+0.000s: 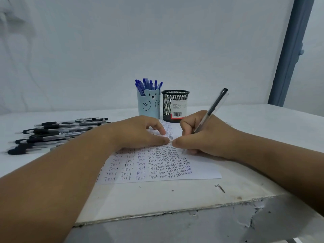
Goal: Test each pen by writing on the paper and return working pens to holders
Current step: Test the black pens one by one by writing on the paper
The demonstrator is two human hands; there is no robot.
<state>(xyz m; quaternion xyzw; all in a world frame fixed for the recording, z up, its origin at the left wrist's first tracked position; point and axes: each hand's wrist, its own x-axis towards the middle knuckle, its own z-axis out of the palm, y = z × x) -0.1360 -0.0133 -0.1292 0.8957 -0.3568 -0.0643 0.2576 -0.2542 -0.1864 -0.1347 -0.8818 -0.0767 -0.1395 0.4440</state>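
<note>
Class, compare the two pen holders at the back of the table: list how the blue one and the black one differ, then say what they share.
The blue holder has solid walls with a bear face printed on it; the black holder is see-through mesh with a barcode label. The blue holder is packed with blue pens; no pens rise above the black holder's rim. The blue holder stands taller. Both stand upright, side by side, beyond the paper.

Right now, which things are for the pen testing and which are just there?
For the job:
- black pen gripped in the right hand
- paper full of "Test", steadied by the left hand
- pile of black pens
- bear holder with blue pens
- black mesh holder

Just there:
- white table
- grey post
</note>
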